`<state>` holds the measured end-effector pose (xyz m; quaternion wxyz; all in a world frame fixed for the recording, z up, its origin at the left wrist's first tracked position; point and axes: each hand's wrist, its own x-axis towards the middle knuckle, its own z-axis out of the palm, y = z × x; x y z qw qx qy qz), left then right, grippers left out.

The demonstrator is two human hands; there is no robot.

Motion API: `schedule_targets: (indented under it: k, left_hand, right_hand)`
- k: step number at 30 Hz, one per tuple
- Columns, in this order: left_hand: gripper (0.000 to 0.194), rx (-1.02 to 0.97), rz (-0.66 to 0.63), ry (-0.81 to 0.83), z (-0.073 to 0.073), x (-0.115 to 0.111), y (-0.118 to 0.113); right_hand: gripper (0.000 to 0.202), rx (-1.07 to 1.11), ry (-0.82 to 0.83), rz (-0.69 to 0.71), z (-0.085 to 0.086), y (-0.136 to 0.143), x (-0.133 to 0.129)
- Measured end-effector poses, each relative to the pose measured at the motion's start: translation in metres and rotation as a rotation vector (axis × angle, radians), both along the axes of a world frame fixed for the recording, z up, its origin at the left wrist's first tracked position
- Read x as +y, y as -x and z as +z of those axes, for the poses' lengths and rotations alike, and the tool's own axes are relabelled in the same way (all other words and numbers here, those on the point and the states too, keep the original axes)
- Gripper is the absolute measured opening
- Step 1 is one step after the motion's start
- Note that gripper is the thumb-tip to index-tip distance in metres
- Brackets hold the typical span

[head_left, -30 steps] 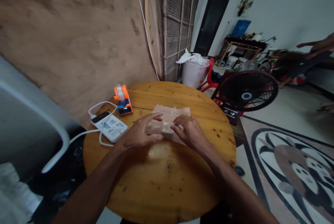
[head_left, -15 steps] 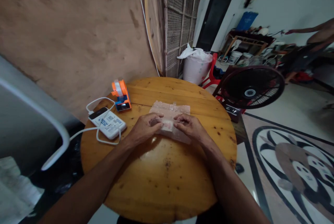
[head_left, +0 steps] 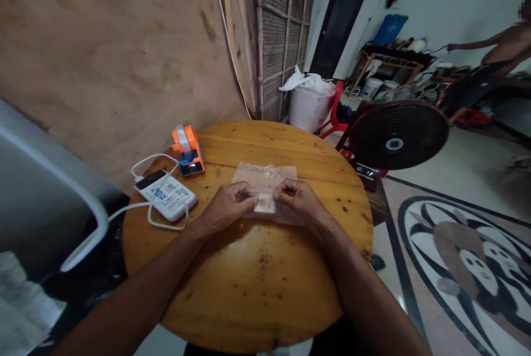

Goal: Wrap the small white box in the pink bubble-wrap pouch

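A sheet of clear bubble wrap (head_left: 265, 172) lies flat on the round wooden table (head_left: 257, 273). A small, pale box (head_left: 264, 207) with a faint reddish mark rests on its near part; whether a layer of wrap covers it I cannot tell. My left hand (head_left: 230, 201) is at the box's left side, thumb and fingers drawn together at its edge. From the right, my right hand (head_left: 301, 198) pinches at the opposite edge. Fingertips of both hands hide the box's ends and some of the wrap.
An orange and blue tape dispenser (head_left: 188, 151) stands at the table's back left. Beside it lies a white power bank (head_left: 168, 195) with a looped cable. A black fan (head_left: 398, 135) is beyond the right edge. Farther back, a person (head_left: 493, 60) stands with one arm stretched out.
Both hands keep their places around the small box, with only slight finger movement. The whole view has shifted a little, and more of the person at the back shows.
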<state>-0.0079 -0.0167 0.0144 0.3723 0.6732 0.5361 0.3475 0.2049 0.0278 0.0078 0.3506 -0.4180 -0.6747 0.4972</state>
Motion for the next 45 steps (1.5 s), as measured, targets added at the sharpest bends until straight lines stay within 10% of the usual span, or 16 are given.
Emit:
schedule_targets:
  k: [45]
  left_hand:
    - [0.029, 0.127, -0.021, -0.060, 0.011, -0.008, -0.002]
  right_hand:
    - [0.016, 0.106, 0.082, -0.018, -0.007, 0.001, 0.003]
